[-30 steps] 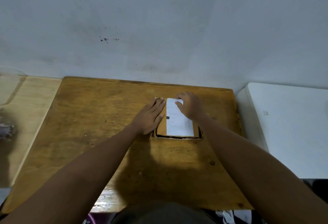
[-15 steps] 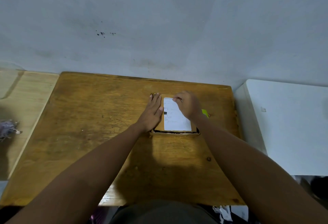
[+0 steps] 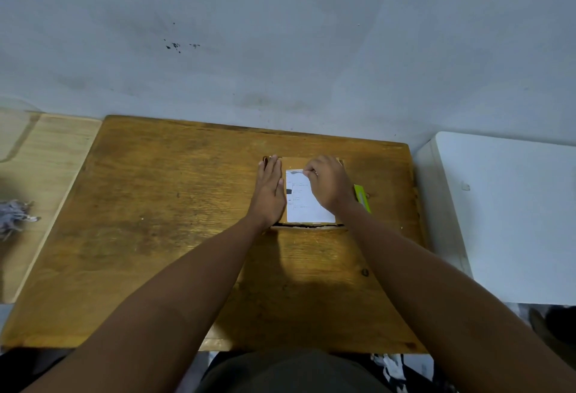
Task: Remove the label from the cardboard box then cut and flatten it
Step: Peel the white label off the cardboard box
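A small brown cardboard box (image 3: 294, 163) lies flat on the wooden table (image 3: 174, 205), a white printed label (image 3: 304, 205) stuck on its top. My left hand (image 3: 270, 193) presses flat, fingers together, on the box's left side. My right hand (image 3: 327, 187) rests over the label's right part, thumb and forefinger pinching the label's far edge, which has lifted slightly. A yellow-green cutter (image 3: 362, 198) lies just right of the box, partly hidden by my right wrist.
A white surface (image 3: 511, 215) adjoins the table on the right. A paler wooden board (image 3: 40, 156) sits on the left with a grey crumpled scrap (image 3: 14, 215) on it. A wall stands right behind the table.
My right fingers have closed on the label's far edge, which now curls up a little. The view has shifted slightly; the cutter beside the box has come into sight.
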